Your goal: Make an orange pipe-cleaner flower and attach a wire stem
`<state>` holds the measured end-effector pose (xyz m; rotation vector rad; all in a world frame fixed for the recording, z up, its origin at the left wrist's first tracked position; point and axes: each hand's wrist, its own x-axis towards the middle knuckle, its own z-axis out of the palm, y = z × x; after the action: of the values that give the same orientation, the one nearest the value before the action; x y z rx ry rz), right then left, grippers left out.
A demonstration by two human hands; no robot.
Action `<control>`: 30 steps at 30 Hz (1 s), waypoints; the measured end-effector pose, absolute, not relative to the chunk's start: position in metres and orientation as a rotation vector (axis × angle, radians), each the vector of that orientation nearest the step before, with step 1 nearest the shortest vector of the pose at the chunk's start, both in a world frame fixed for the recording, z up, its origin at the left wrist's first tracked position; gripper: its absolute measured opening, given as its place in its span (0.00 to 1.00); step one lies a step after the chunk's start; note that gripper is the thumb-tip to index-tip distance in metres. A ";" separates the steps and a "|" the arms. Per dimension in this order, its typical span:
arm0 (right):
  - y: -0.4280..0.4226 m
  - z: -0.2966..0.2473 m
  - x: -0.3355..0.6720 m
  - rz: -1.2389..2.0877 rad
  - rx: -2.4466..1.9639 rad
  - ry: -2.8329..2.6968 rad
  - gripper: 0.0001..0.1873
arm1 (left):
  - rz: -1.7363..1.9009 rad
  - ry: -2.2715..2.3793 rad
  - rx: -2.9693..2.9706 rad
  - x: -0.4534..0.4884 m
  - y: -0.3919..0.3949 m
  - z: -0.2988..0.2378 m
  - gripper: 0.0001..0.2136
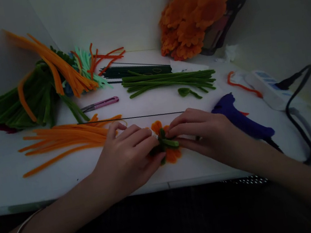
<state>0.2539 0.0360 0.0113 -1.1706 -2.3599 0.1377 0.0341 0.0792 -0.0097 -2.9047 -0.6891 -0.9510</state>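
An orange pipe-cleaner flower [171, 154] with a green pipe cleaner [168, 142] wrapped at its middle lies near the front edge of the white table [1, 174]. My left hand [127, 155] is closed over its left side, fingers curled on the green part. From the right, my right hand [206, 134] pinches the green piece with its fingertips. A thin black wire [132, 117] lies just behind both hands.
Loose orange pipe cleaners [64, 141] lie left of my hands; a big green and orange heap [35, 93] sits behind them. Pink snips [100, 104], dark stem wires [136, 70], green stems [167, 80], finished orange flowers [191, 11], a blue glue gun [241, 118], a power strip [267, 88].
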 end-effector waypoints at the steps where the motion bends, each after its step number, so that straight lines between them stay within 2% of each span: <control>1: 0.036 0.012 0.254 0.132 -1.171 -2.369 0.05 | -0.947 -0.699 -2.916 0.034 0.079 -0.009 0.05; 9: 0.035 0.017 0.250 0.225 -1.164 -2.317 0.08 | -0.911 -0.777 -2.991 0.032 0.079 -0.008 0.09; 17: 0.041 0.021 0.241 0.060 -1.063 -2.368 0.05 | -0.839 -0.827 -3.009 0.033 0.077 -0.010 0.11; 22: 0.045 0.019 0.236 0.135 -1.092 -2.395 0.04 | -0.853 -0.876 -2.982 0.034 0.075 -0.012 0.12; 26: 0.046 0.015 0.234 0.128 -1.099 -2.389 0.03 | -0.927 -0.855 -2.943 0.035 0.075 -0.012 0.16; 30: 0.047 0.008 0.230 0.152 -1.140 -2.335 0.03 | -0.905 -0.781 -2.884 0.035 0.074 -0.009 0.08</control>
<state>0.2304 0.0466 0.0081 -1.1396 -2.3354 0.1519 0.0345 0.0735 -0.0093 -2.8836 -0.7814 -0.9047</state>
